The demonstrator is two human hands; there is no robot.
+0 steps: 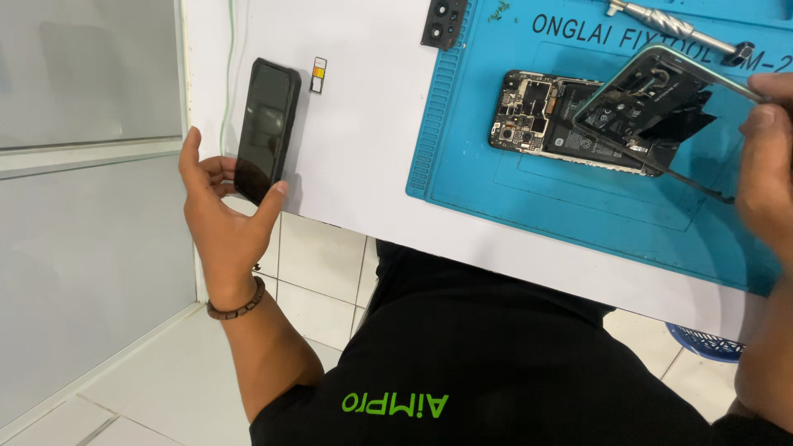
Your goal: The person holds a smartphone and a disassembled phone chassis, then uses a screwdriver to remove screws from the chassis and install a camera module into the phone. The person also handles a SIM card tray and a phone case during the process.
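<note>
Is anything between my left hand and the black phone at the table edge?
Nothing visible does. The left hand already grips the near end of the black rectangular phone in its dark case, thumb on one side, fingers on the other. The small white SIM tray lies apart, beyond the phone.

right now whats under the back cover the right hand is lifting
Under the raised back cover, held by the right hand, lies the opened phone on the blue mat: circuit board and battery show. Its right end is hidden by the cover.
</note>
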